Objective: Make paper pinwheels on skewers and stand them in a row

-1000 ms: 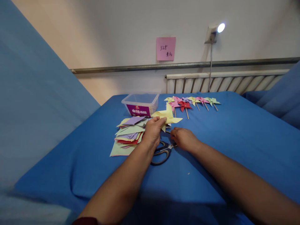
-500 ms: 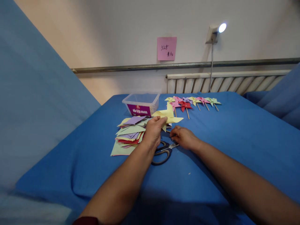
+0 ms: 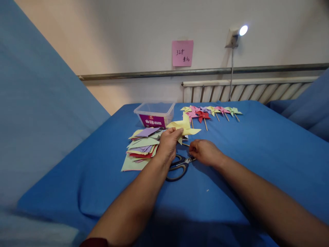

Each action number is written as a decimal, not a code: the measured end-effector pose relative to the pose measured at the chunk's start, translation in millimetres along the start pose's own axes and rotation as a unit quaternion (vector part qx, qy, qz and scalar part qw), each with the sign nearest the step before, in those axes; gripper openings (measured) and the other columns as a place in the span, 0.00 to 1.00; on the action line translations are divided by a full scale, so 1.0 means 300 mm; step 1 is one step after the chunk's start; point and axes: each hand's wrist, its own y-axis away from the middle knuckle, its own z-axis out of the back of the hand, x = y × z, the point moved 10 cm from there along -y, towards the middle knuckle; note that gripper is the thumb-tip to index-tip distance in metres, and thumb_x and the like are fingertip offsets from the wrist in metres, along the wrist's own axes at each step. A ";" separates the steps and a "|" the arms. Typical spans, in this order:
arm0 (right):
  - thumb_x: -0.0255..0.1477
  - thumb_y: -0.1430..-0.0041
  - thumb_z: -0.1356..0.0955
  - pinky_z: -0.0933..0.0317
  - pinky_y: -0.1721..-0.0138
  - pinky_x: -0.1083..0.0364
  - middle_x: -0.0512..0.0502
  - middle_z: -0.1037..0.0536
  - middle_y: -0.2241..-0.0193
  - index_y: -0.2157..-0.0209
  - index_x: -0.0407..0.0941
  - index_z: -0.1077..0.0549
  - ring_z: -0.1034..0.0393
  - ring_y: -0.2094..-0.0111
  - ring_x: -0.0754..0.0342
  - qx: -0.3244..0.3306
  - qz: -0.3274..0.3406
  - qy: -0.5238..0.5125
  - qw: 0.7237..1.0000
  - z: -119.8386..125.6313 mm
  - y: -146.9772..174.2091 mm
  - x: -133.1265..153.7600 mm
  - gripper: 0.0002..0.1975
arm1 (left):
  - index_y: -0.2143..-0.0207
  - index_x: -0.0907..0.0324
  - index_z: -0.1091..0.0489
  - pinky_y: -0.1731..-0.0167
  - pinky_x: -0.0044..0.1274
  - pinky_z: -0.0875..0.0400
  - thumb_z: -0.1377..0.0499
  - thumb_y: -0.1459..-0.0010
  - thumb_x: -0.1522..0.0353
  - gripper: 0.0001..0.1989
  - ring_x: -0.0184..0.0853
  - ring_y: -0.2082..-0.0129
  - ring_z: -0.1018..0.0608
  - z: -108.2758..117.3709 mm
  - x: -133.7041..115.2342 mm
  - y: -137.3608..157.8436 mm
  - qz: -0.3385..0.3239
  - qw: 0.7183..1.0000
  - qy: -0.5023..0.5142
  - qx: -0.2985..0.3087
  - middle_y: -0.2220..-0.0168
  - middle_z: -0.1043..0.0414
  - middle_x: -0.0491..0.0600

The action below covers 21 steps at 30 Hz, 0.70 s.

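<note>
My left hand (image 3: 170, 143) is closed, its thumb and fingers pinching a yellow paper pinwheel (image 3: 185, 126) above the blue cloth. From beneath the pinwheel a thin wooden stick (image 3: 185, 144) runs to my right hand (image 3: 204, 151), whose curled fingers close round its other end. How the stick meets the paper is hidden. Scissors with dark handles (image 3: 180, 168) lie on the cloth below both hands, and their blades pass under my right hand. Left of my left hand is a pile of coloured paper pieces (image 3: 142, 150), partly covered by that hand.
A clear plastic tub (image 3: 154, 111) with a purple label stands behind the paper pile. Several pinwheels on sticks, among them a red one (image 3: 203, 116), lie at the back of the blue-covered table (image 3: 257, 154). Behind are a radiator (image 3: 246, 91) and a metal rail (image 3: 154, 73).
My right hand has shifted slightly right along the stick, and more of the stick shows. My left hand and the yellow pinwheel stay nearly still.
</note>
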 end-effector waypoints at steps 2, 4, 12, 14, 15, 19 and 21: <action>0.30 0.46 0.35 0.49 0.71 0.58 0.49 0.23 0.68 0.69 0.47 0.26 0.31 0.69 0.55 0.006 -0.009 0.022 1.000 0.004 0.005 0.009 0.06 | 0.77 0.63 0.30 0.77 0.19 0.38 0.32 0.61 0.66 0.12 0.26 0.80 0.31 -0.003 -0.001 0.003 0.001 1.000 -0.002 0.003 0.79 0.30 0.45; 0.28 0.45 0.37 0.49 0.70 0.58 0.48 0.22 0.68 0.69 0.46 0.26 0.30 0.68 0.54 0.012 -0.009 0.044 0.999 0.005 0.009 0.022 0.07 | 0.77 0.63 0.29 0.78 0.19 0.38 0.32 0.61 0.66 0.11 0.26 0.80 0.31 -0.005 -0.002 0.005 0.002 1.000 -0.005 0.006 0.80 0.30 0.45; 0.26 0.42 0.39 0.47 0.69 0.56 0.43 0.21 0.65 0.67 0.45 0.25 0.28 0.65 0.51 0.022 -0.003 0.109 0.994 -0.008 0.010 0.042 0.10 | 0.76 0.63 0.29 0.77 0.20 0.37 0.33 0.59 0.66 0.10 0.26 0.80 0.32 0.002 0.005 -0.002 0.001 1.000 -0.008 0.002 0.80 0.31 0.45; 0.26 0.42 0.38 0.46 0.67 0.55 0.42 0.22 0.65 0.68 0.44 0.25 0.28 0.65 0.50 0.021 0.006 0.121 0.992 -0.009 0.009 0.048 0.10 | 0.76 0.63 0.28 0.76 0.20 0.37 0.34 0.59 0.66 0.10 0.26 0.80 0.31 0.002 0.006 -0.005 0.001 1.000 -0.010 0.004 0.79 0.31 0.45; 0.25 0.42 0.38 0.46 0.66 0.55 0.42 0.22 0.65 0.68 0.44 0.25 0.28 0.65 0.50 0.020 0.009 0.124 0.992 -0.009 0.008 0.050 0.09 | 0.75 0.63 0.28 0.76 0.20 0.37 0.34 0.59 0.66 0.10 0.26 0.80 0.31 0.001 0.006 -0.007 0.000 1.000 -0.011 0.005 0.79 0.31 0.45; 0.26 0.43 0.37 0.45 0.64 0.54 0.41 0.22 0.64 0.66 0.44 0.26 0.28 0.63 0.49 0.011 0.007 0.119 0.993 0.001 0.006 0.049 0.08 | 0.76 0.63 0.29 0.76 0.20 0.37 0.33 0.60 0.66 0.11 0.27 0.80 0.31 0.002 0.005 -0.007 0.001 1.000 -0.007 0.006 0.79 0.30 0.45; 0.27 0.43 0.37 0.46 0.64 0.54 0.42 0.22 0.64 0.66 0.44 0.26 0.28 0.63 0.49 0.012 0.011 0.117 0.993 0.002 0.005 0.049 0.08 | 0.76 0.63 0.29 0.76 0.20 0.37 0.33 0.60 0.66 0.11 0.27 0.79 0.30 0.002 0.003 -0.006 0.000 1.000 -0.007 0.004 0.79 0.30 0.45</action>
